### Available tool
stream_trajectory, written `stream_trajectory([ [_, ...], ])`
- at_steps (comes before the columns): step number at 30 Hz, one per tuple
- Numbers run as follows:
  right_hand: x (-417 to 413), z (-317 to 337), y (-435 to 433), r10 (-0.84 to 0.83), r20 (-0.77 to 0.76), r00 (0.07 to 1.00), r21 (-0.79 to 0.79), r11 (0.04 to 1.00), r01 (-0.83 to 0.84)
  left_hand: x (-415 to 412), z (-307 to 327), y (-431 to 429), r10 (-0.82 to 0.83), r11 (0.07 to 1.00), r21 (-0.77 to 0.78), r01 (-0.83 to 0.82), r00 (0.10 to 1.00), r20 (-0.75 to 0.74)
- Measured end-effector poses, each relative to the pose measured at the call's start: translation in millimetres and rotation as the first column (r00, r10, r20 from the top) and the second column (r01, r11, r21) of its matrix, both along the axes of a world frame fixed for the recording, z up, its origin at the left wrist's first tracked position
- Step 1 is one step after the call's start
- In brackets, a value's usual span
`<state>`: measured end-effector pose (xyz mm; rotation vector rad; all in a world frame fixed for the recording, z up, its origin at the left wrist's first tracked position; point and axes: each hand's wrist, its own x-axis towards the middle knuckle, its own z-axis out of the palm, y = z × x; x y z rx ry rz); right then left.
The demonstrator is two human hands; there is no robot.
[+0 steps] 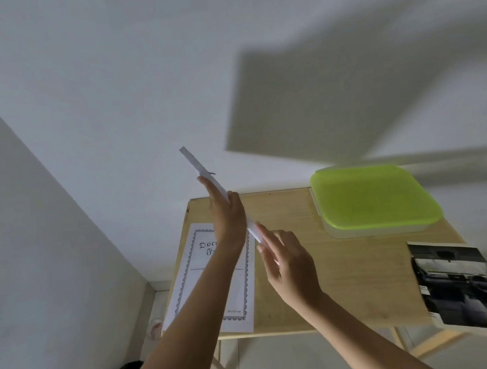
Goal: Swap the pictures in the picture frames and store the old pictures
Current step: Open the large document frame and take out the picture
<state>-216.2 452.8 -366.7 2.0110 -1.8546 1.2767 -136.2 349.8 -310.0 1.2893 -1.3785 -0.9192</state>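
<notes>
White walls meet in a corner behind a small wooden bench (348,263), and a broad shadow falls across the wall above and to the right of the hands. Both hands are raised over the bench's left half, with a white frame (195,163) between them, seen edge-on and tilted so its upper end points up and away to the left. The left hand (226,215) grips the frame about its middle, fingers lying along the near face and the thumb on the far side. The right hand (289,266) sits just below it at the frame's lower end, fingers nearly straight and touching the edge; whether its thumb clamps the frame I cannot tell. Under the left forearm a printed sheet (186,279) with an ornate border lies flat on the bench. Beyond the right hand, at the bench's far right corner, rests a shallow box with a green lid (371,198). Well to the right of the right hand, a dark photo (466,285) overhangs the bench's edge.
</notes>
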Motion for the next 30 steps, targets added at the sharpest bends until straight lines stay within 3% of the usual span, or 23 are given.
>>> stream_trajectory([
  [4,32,-6,-1,0.212,0.259,0.942,0.067,0.969,-0.236,45,-10,-22,0.091,0.994,0.075,-0.081,0.986,-0.141],
  [7,38,-13,1,0.314,0.361,0.878,0.107,0.922,-0.373,77,-21,-30,0.076,0.991,0.125,-0.049,0.974,-0.215],
  [11,12,-34,-17,0.087,0.410,0.908,0.140,0.978,-0.157,105,-31,-25,0.049,0.981,0.195,0.012,0.952,-0.302],
  [13,-8,-52,-27,-0.088,0.438,0.894,0.252,0.967,-0.028,114,-44,-20,0.067,0.969,0.248,0.019,0.940,-0.334],
  [15,-22,-66,-29,-0.244,0.523,0.817,0.452,0.892,-0.024,119,-62,-15,0.081,0.950,0.310,0.046,0.921,-0.382],
  [17,-29,-79,-22,-0.339,0.638,0.692,0.566,0.815,-0.122,120,-78,-10,0.062,0.927,0.359,0.105,0.904,-0.423],
  [20,-39,-98,-6,-0.378,0.756,0.534,0.553,0.806,-0.213,110,-104,-3,-0.005,0.900,0.397,0.181,0.914,-0.406],
  [24,-60,-116,20,-0.445,0.750,0.490,0.574,0.806,-0.146,78,-127,8,0.018,0.849,0.497,0.176,0.932,-0.361],
  [30,-102,-132,59,-0.562,0.648,0.514,0.638,0.769,0.037,31,-153,23,-0.178,0.778,0.552,0.299,0.949,-0.262],
])
